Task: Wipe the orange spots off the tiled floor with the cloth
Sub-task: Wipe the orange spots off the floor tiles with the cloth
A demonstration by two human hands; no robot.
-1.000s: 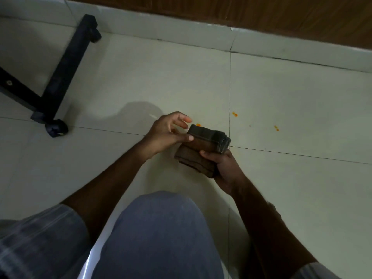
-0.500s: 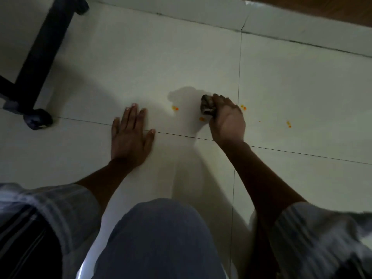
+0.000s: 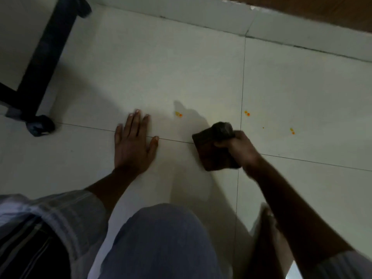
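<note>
My right hand (image 3: 239,147) grips a folded dark brown cloth (image 3: 213,150) and presses it on the pale tiled floor (image 3: 161,67), over a grout line. My left hand (image 3: 133,143) lies flat on the floor with fingers spread, holding nothing. One pair of orange spots (image 3: 178,114) sits just beyond the cloth, between the two hands. A second pair of orange spots (image 3: 247,113) lies past the vertical grout line, and a third pair (image 3: 292,131) is farther right with a tiny speck between them.
A black furniture leg with a foot (image 3: 40,125) stands at the far left. A pale skirting strip (image 3: 201,13) and a wooden surface (image 3: 322,11) run along the top. My knee in blue trousers (image 3: 161,244) and a bare foot (image 3: 267,224) fill the bottom.
My right hand has pulled the cloth back toward me, and the orange spot that lay beside it is gone. My left hand stays flat on the floor.
</note>
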